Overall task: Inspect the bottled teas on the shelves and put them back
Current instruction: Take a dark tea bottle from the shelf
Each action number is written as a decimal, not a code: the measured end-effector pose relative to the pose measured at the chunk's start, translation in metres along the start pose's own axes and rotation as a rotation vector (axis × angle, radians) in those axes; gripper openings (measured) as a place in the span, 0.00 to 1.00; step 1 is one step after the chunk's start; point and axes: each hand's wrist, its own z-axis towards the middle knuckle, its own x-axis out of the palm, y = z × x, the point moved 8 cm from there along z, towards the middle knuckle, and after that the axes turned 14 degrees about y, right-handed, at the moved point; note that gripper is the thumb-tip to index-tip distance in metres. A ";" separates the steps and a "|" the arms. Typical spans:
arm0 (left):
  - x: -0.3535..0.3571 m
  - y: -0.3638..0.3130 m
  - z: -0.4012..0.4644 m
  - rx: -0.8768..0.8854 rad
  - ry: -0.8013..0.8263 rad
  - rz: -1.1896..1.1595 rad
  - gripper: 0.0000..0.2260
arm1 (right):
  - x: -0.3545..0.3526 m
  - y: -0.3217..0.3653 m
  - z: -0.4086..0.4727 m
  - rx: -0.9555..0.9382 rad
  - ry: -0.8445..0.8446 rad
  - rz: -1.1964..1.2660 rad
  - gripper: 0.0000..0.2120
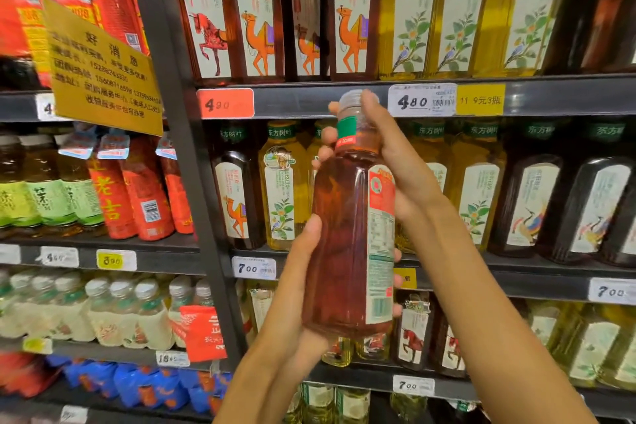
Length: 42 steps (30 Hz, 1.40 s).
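- Amber-red clear plastic tea bottle [347,234] with a pale cap stands upright at frame centre, in front of the shelves
- left hand [303,272] grasps its base, right hand [395,162] grasps its neck
- Inspection seems in progress; next it must return to a gap in the dark metal shelf [344,98]

One head-worn view faces the drink shelves [344,100] straight on, close, tilted slightly down
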 end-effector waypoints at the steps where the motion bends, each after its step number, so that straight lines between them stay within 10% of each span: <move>1: -0.004 -0.001 0.001 0.001 -0.039 0.070 0.30 | 0.000 0.003 0.000 -0.027 -0.010 -0.013 0.18; 10: -0.003 -0.021 -0.004 0.037 -0.169 0.467 0.17 | 0.001 0.030 -0.021 -0.128 -0.319 -0.501 0.10; 20: -0.005 -0.014 -0.009 0.047 -0.216 0.347 0.30 | 0.008 0.030 -0.019 -0.076 -0.127 -0.467 0.17; 32: -0.019 -0.034 -0.003 0.008 -0.337 0.628 0.12 | -0.005 0.029 -0.028 -0.178 -0.274 -0.476 0.10; 42: -0.011 0.010 -0.002 -0.034 -0.151 0.036 0.32 | -0.015 -0.005 -0.006 0.035 -0.106 -0.139 0.10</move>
